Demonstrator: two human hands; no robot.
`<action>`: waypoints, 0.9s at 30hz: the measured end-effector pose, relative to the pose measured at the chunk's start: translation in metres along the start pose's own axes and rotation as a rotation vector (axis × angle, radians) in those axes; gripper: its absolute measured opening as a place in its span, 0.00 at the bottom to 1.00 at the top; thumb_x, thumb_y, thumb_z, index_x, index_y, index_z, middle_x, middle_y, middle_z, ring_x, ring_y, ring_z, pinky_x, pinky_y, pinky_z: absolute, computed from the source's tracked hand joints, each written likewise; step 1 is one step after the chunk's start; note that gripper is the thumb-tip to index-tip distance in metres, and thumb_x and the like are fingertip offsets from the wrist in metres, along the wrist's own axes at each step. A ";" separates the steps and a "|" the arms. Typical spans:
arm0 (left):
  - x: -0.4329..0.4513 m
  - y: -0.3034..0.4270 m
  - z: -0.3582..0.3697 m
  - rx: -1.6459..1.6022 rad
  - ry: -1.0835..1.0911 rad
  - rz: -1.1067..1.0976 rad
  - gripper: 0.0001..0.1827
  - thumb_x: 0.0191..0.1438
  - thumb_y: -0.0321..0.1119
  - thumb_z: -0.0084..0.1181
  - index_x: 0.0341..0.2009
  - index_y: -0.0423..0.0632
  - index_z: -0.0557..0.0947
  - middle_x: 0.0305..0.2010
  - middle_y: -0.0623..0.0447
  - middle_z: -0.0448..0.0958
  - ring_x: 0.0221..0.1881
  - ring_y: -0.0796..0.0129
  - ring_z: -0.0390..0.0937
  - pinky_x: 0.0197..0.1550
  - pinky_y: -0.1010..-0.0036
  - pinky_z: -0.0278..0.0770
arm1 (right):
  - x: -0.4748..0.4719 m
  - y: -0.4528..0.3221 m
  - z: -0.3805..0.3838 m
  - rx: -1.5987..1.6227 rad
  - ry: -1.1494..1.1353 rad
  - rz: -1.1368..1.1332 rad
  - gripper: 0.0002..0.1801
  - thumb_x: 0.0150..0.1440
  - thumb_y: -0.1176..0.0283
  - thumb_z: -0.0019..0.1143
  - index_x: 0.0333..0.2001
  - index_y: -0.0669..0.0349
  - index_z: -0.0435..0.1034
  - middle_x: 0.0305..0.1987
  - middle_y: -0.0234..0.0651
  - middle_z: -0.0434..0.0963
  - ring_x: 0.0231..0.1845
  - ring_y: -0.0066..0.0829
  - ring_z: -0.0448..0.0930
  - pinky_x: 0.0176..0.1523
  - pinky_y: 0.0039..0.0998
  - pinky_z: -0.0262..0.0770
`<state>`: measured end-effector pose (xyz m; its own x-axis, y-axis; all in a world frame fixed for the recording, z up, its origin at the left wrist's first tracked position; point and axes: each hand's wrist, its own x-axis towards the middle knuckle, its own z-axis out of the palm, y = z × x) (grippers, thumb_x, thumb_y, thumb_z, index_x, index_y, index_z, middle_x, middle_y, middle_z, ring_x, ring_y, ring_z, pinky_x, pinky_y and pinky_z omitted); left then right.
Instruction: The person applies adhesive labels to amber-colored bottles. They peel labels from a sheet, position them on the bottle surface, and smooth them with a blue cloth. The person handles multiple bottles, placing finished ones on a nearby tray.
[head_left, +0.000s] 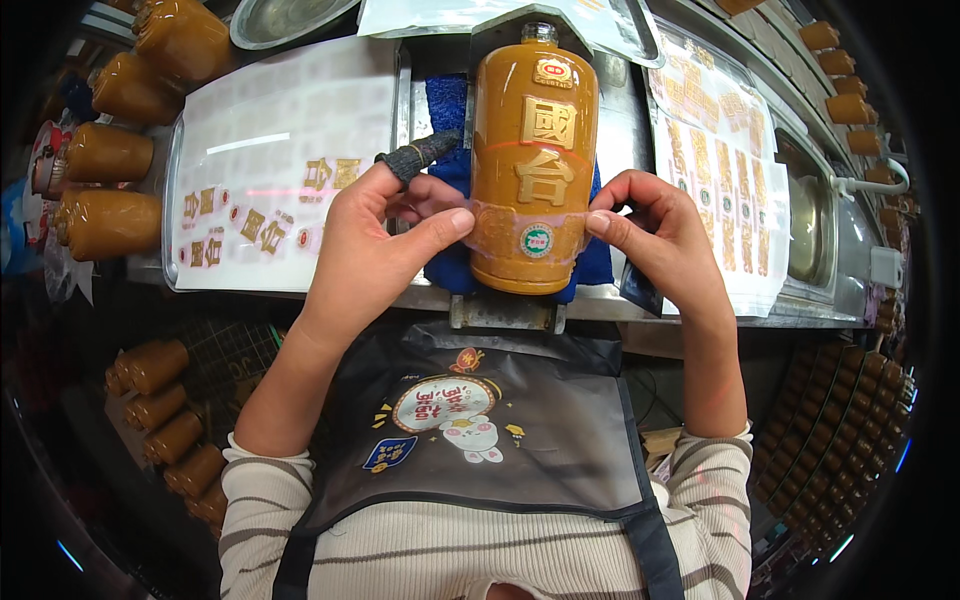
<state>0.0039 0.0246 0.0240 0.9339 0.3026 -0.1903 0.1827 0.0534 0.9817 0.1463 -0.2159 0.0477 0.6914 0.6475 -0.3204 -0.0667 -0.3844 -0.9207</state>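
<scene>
A brown glazed bottle (499, 127) with raised gold characters and a red-and-gold emblem lies on its back, neck away from me, on a blue cloth (448, 112). Around its lower body lies a thin translucent decal strip (495, 217), with a round green-and-white emblem at its middle. My left hand (375, 240) pinches the strip's left end between thumb and finger, against the bottle's side. At the right side, my right hand (660, 232) pinches the other end. A dark knitted finger cover (421, 156) sits on my left index finger.
On the left, a tray (285, 97) holds a white sheet with several gold decals. More decal sheets (720, 195) lie right, beside a sink (806, 217) with a faucet (874, 182). Brown bottles (109, 225) stand at far left; others are racked low right (840, 427).
</scene>
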 end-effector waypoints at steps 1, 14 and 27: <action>0.000 -0.004 -0.002 0.056 0.032 0.037 0.14 0.54 0.29 0.68 0.45 0.41 0.83 0.40 0.57 0.82 0.42 0.78 0.76 0.47 0.77 0.75 | -0.001 0.006 0.001 -0.011 0.058 -0.027 0.09 0.59 0.71 0.64 0.39 0.65 0.75 0.33 0.26 0.79 0.27 0.07 0.72 0.30 0.12 0.66; 0.002 -0.007 0.024 -0.208 -0.078 0.088 0.40 0.54 0.34 0.70 0.68 0.40 0.67 0.66 0.46 0.71 0.67 0.64 0.67 0.70 0.67 0.61 | -0.011 0.014 0.030 0.211 0.126 -0.071 0.26 0.55 0.65 0.71 0.49 0.62 0.63 0.41 0.29 0.72 0.23 0.06 0.67 0.25 0.12 0.62; 0.004 -0.006 0.022 -0.213 -0.092 0.090 0.40 0.53 0.34 0.72 0.68 0.39 0.67 0.66 0.46 0.71 0.68 0.64 0.65 0.70 0.66 0.60 | -0.004 0.024 0.022 0.279 0.047 -0.054 0.25 0.54 0.67 0.72 0.50 0.61 0.64 0.49 0.30 0.69 0.26 0.06 0.71 0.29 0.11 0.66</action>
<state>0.0137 0.0043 0.0171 0.9693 0.2279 -0.0926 0.0382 0.2326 0.9718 0.1259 -0.2130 0.0218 0.7313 0.6286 -0.2647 -0.2198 -0.1502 -0.9639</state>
